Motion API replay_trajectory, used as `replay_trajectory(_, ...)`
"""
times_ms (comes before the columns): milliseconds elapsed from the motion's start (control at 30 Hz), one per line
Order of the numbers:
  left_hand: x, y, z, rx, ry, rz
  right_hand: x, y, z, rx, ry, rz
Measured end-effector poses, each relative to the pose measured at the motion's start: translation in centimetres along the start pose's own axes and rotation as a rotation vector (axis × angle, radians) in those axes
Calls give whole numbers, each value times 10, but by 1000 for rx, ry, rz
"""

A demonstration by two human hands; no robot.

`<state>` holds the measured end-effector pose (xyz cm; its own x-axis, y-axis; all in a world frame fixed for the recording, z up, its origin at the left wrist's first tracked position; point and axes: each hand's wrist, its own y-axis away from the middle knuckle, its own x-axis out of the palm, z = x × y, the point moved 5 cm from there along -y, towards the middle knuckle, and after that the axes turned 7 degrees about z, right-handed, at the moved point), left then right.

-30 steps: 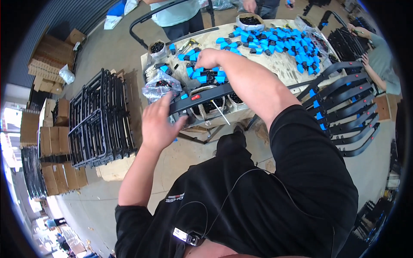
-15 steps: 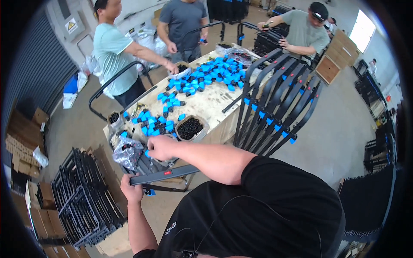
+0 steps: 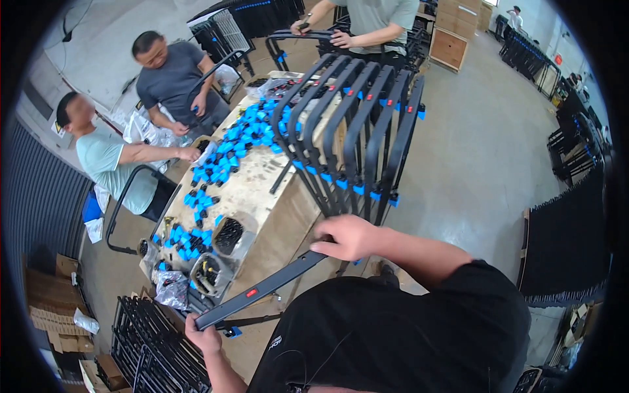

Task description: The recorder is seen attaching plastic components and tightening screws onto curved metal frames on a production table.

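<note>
I am in a factory assembly hall. Bare concrete floor [image 3: 485,164] runs around a rough wooden desk [image 3: 262,190] strewn with blue clips [image 3: 226,154]. Black metal frames [image 3: 347,124] lean against it in rows, more stand stacked by the walls, with cardboard boxes [image 3: 49,288] beside, and co-workers [image 3: 173,78] assemble parts.

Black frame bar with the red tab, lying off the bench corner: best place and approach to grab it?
Probably at its two ends, as the hands do now: left hand on the low near end, right hand on the far end by the bench. The black frame bar is long, thin and slanted, so a mid-span hold would likely let it swing. Come from the open floor side, away from the leaning frames.
</note>
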<state>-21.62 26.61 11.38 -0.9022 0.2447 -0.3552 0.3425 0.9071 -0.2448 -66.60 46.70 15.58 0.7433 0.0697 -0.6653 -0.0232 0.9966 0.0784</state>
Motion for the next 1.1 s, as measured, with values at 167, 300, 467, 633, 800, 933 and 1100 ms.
replay_trajectory(167,144,9,-145,76,-399,218,-40,138,-112,75,-48,-693)
replay_trajectory(300,248,10,-242,199,-610,584,-103,199,-178,138,-163,-706)
replay_trajectory(467,378,3,-314,114,-486,696,-264,236,-239,-1,15,-975)
replay_trajectory(633,484,37,-289,-128,-5,749,-341,300,-244,-11,-193,-1194)
replay_trajectory(800,592,51,-275,-146,215,697,-236,419,-348,615,-192,-985)
replay_trajectory(933,640,42,-255,-82,388,645,-95,512,-411,974,-473,-911)
replay_trajectory(1100,675,35,-264,-48,366,675,25,593,-432,1197,-548,-881)
